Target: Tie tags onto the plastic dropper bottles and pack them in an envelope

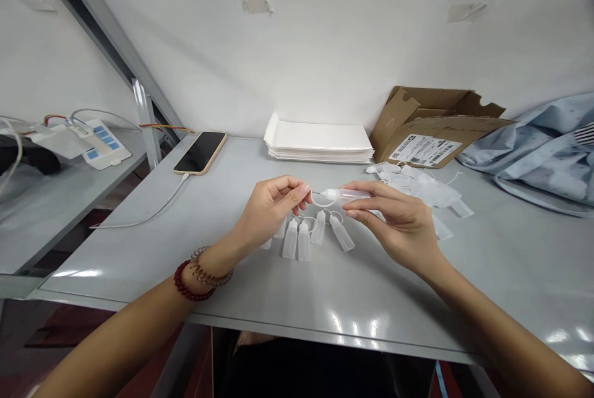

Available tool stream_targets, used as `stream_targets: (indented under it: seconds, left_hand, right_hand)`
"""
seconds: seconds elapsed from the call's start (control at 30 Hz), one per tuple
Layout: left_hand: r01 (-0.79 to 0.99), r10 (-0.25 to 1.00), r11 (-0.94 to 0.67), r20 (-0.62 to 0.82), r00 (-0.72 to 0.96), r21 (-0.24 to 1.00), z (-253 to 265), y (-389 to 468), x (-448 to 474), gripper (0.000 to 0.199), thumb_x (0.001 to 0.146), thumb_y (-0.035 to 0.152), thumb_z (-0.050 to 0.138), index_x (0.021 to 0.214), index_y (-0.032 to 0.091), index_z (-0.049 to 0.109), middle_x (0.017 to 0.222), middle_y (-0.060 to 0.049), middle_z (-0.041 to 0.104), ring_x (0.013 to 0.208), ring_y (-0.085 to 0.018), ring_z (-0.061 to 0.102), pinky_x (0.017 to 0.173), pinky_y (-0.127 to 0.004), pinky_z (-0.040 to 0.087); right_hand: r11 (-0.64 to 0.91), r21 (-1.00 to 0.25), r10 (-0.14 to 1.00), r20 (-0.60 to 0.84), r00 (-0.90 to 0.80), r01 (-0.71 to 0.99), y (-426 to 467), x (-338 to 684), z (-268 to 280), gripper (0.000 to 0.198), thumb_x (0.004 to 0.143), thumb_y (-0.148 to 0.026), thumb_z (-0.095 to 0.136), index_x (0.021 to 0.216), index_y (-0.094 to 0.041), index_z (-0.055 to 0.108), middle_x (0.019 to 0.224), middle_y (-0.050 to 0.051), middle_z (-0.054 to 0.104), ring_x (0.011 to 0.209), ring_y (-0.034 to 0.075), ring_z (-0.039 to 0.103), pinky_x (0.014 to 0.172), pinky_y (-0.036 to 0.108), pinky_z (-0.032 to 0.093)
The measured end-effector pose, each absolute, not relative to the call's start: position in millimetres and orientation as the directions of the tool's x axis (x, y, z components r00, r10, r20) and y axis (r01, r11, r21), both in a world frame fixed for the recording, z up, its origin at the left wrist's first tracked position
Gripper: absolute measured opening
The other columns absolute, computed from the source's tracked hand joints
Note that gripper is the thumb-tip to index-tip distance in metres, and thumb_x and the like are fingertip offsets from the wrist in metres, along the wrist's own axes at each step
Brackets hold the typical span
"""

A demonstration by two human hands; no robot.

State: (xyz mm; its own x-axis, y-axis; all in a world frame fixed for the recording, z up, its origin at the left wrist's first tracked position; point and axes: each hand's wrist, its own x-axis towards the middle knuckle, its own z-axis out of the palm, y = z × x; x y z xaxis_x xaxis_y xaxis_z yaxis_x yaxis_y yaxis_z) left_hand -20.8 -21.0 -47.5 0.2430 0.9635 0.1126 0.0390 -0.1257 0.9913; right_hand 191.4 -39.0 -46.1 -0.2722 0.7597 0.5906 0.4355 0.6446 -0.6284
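My right hand (394, 218) grips a small translucent needle-tip bottle (350, 194) on its side, thumb below and fingers above. Its thin metal needle points left toward my left hand (276, 203). There the thumb and forefinger are pinched together at the far end of the needle, on the cap of the bottle, which the fingertips mostly hide. A curved white strap (323, 204) links the bottle's neck to that cap. Below my hands several similar bottles (304, 242) lie side by side on the grey table (260, 299), some partly behind my left hand.
More clear bottles and caps (417, 184) lie heaped to the right, beside an open cardboard box (394, 125). A stack of white envelopes (320, 141) rests against the wall. A phone (200, 152) with a white cable is at the left. Blue-grey fabric (542, 144) covers the right corner.
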Motion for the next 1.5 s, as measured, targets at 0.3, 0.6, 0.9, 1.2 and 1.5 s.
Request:
stream_targets:
  seconds: [0.3,0.6,0.9,1.2,1.5]
  left_hand:
    - [-0.016,0.960,-0.112,0.113,0.255,0.994,-51.9,-19.8,-21.6,0.022,0.085,0.034,0.060,0.076,0.014,0.065,0.072,-0.001,0.062,0.065,-0.010,0.053,0.061,-0.022,0.045]
    - [-0.013,0.958,-0.105,0.105,0.265,0.994,-50.3,-20.9,-21.1,0.022,0.085,0.034,0.060,0.076,0.014,0.065,0.071,-0.001,0.061,0.064,-0.010,0.052,0.061,-0.023,0.045]
    - [-0.025,0.955,-0.113,0.116,0.274,0.993,-51.7,-20.1,-21.3,0.022,0.086,0.033,0.060,0.076,0.013,0.065,0.071,-0.001,0.061,0.064,-0.010,0.052,0.061,-0.022,0.045]
    - [0.039,0.959,-0.129,0.114,0.258,0.991,-48.3,-21.4,-21.1,0.022,0.086,0.032,0.060,0.073,0.014,0.064,0.071,0.000,0.061,0.063,-0.008,0.052,0.062,-0.022,0.045]
    - [0.088,0.961,-0.137,0.111,0.252,0.987,-47.7,-21.6,-20.0,0.023,0.085,0.032,0.060,0.072,0.013,0.064,0.068,0.001,0.061,0.062,-0.008,0.052,0.062,-0.021,0.044]
  right_hand:
    - [0.650,-0.623,0.754,0.604,-0.259,0.435,-39.4,190.8,-46.5,0.014,0.082,-0.018,0.064,0.083,-0.027,0.074,0.099,0.004,0.071,0.090,0.020,0.068,0.075,0.036,0.056]
    - [0.655,-0.610,0.748,0.607,-0.268,0.446,-39.8,191.2,-47.3,0.014,0.082,-0.016,0.063,0.084,-0.026,0.074,0.100,0.004,0.071,0.091,0.020,0.067,0.076,0.035,0.055]
    - [0.677,-0.574,0.724,0.632,-0.277,0.460,-39.6,190.5,-47.4,0.014,0.082,-0.013,0.063,0.084,-0.024,0.073,0.100,0.006,0.071,0.091,0.019,0.067,0.075,0.033,0.055]
    - [0.725,-0.478,0.662,0.683,-0.309,0.496,-40.4,189.7,-48.5,0.015,0.082,-0.011,0.062,0.084,-0.021,0.073,0.100,0.008,0.071,0.087,0.019,0.068,0.071,0.031,0.056]
    - [0.773,-0.368,0.578,0.744,-0.334,0.517,-41.0,188.3,-52.2,0.014,0.082,-0.008,0.062,0.083,-0.018,0.071,0.100,0.012,0.071,0.078,0.017,0.068,0.064,0.029,0.055]
